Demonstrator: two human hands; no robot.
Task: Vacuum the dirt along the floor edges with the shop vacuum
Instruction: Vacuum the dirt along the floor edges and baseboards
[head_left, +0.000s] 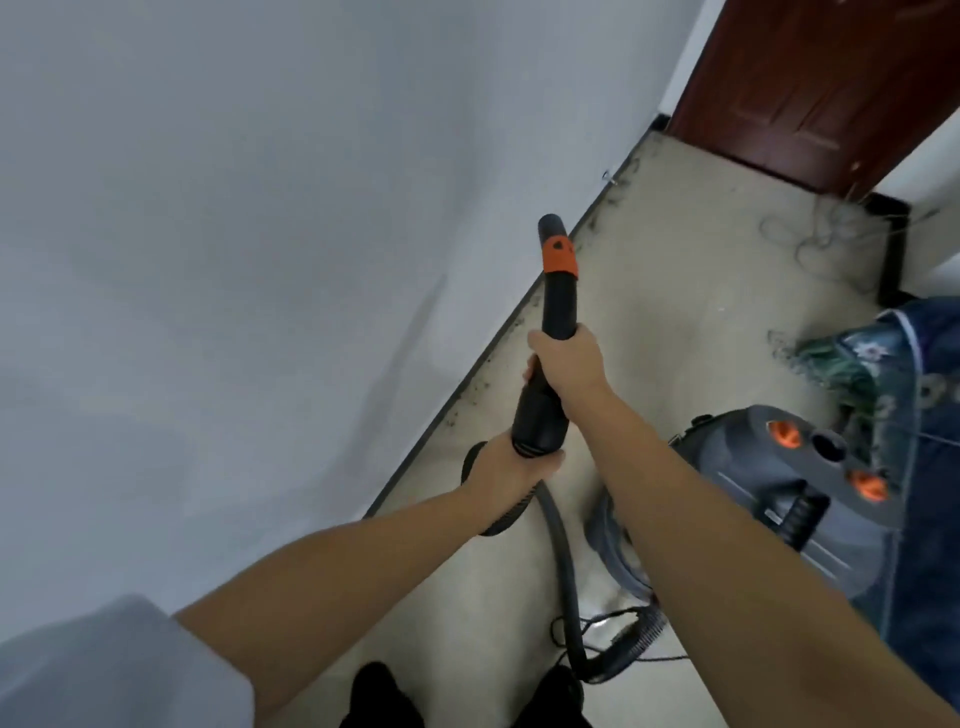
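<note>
At nine o'clock, wall (234, 260) is meeting dirt (470, 387); left hand (506, 462) is gripping hose cuff for support, right hand (569, 364) is gripping nozzle (558, 280) for aim; at three o'clock, shop vacuum (779, 493) is trailing.

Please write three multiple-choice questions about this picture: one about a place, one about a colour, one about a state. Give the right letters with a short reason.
1. Where does the dirt lie?
A. along the foot of the wall
B. on the vacuum
C. on the door

2. What colour is the band on the wand?
A. blue
B. orange
C. white

3. How is the wand held?
A. by both hands
B. by one hand
C. by no hand

Answers: 1 A, dark specks line the wall edge. 2 B, the band is orange. 3 A, the left hand and the right hand both grip it.
</note>
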